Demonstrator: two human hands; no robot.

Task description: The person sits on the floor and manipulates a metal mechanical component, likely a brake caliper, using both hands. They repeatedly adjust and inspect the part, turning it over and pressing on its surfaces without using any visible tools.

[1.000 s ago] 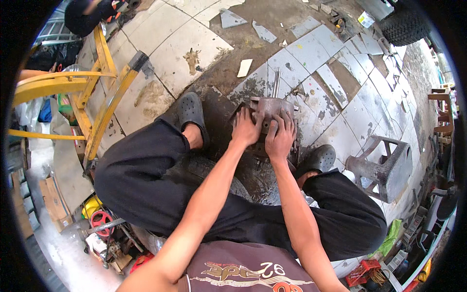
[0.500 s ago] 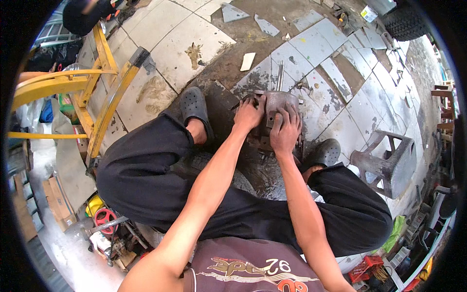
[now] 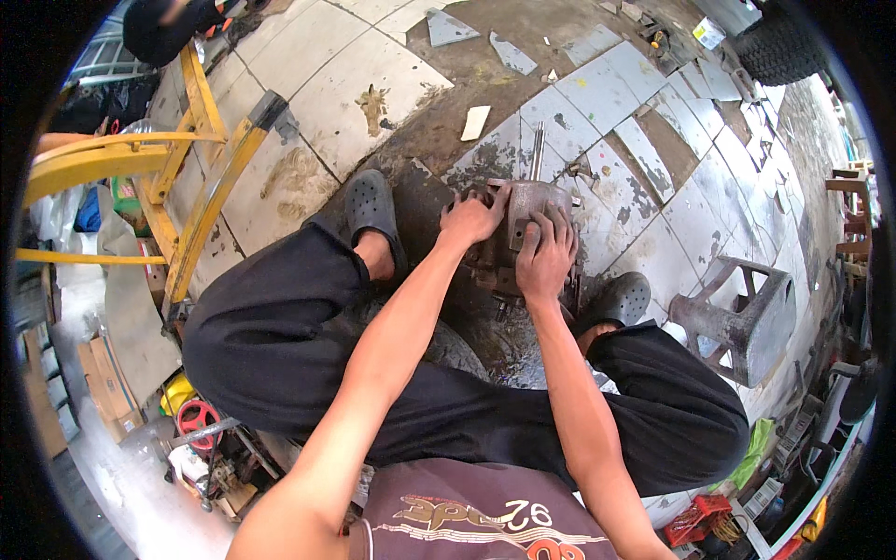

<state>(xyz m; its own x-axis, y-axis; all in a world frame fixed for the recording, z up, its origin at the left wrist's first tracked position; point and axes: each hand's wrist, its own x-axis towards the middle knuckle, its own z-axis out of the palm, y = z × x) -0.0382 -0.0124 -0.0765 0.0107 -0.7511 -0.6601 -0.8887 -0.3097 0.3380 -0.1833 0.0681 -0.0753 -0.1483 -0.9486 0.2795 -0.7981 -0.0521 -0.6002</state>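
Observation:
A dark, greasy metal gearbox housing stands on the floor between my feet, with a bright steel shaft rising from its far end. My left hand grips its left side, fingers bent over the upper edge and thumb toward the top. My right hand clasps the rounded right side, its fingers laid over the metal. Both forearms reach forward from below. Parts of the housing's underside and near end are covered by my hands or lost in dark shadow.
A yellow metal frame stands at left. To the right lies a grey plastic stool on its side. Broken tiles cover the floor ahead, near a tyre. Another person is partly visible at upper left.
My left hand has shifted slightly left and down along the housing. The right hand stays on its right side, with little movement. The housing appears slightly lower in the view.

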